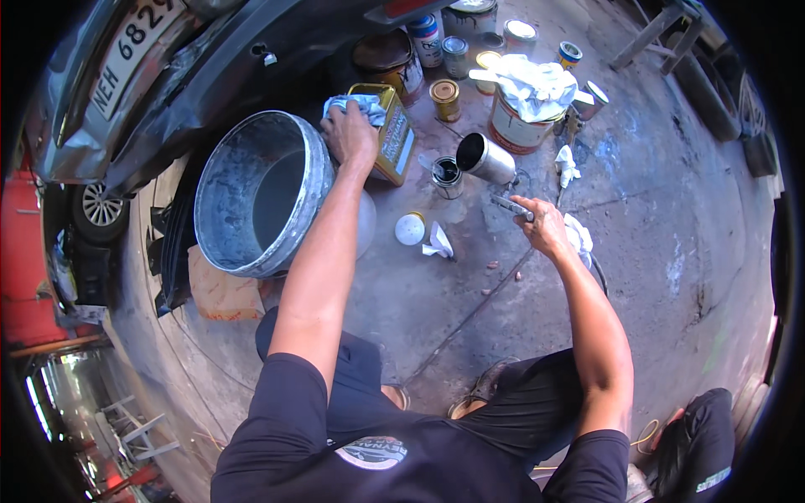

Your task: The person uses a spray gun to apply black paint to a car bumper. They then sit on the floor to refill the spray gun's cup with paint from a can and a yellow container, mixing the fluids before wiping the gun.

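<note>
My left hand [350, 136] is closed on a crumpled pale blue cloth [360, 109] at the top of a gold rectangular tin [392, 147]. My right hand [541, 225] grips what looks like a spray gun [511, 207] by its metal handle. The gun's open silver cup [496, 163] is tipped left, its dark mouth just above a small open tin [449, 186] with dark contents. A large grey-stained bucket [264, 193] holding greyish liquid stands left of my left forearm. A round white lid [410, 228] and a scrap of white paper [438, 241] lie near the small tin.
A paint pail [518, 134] topped with crumpled white cloth [537, 88] stands behind the cup. Several paint tins, including a gold one [445, 101], crowd the far side. A dark car bumper [201, 80] overhangs the upper left. Flattened cardboard [220, 289] lies below the bucket.
</note>
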The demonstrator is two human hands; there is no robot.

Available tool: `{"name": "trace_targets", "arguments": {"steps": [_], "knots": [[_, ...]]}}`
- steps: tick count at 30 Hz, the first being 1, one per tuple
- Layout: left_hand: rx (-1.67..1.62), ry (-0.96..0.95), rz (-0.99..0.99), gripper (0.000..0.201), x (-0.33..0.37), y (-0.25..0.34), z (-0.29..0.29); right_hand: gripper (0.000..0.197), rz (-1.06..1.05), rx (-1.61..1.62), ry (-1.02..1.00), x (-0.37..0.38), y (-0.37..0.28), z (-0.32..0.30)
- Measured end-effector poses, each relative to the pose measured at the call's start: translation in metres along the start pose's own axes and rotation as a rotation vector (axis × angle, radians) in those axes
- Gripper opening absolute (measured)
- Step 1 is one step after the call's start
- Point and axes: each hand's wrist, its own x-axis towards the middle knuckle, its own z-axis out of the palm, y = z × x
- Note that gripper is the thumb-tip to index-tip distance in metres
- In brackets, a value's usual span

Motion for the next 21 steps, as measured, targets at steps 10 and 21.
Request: {"name": "trace_targets", "arguments": {"steps": [10, 21], "knots": [[-0.94, 0.157, 0.054, 0.023, -0.095, 0.078, -0.054, 0.052, 0.062, 0.479, -0.022, -0.013, -0.009, -0.018], [-1.66, -0.027, -0.216, 0.033, -0.108, 0.128, 0.0, 0.056, -0.296, 0.337, 0.007, -0.035, -0.045, -0.024]]}}
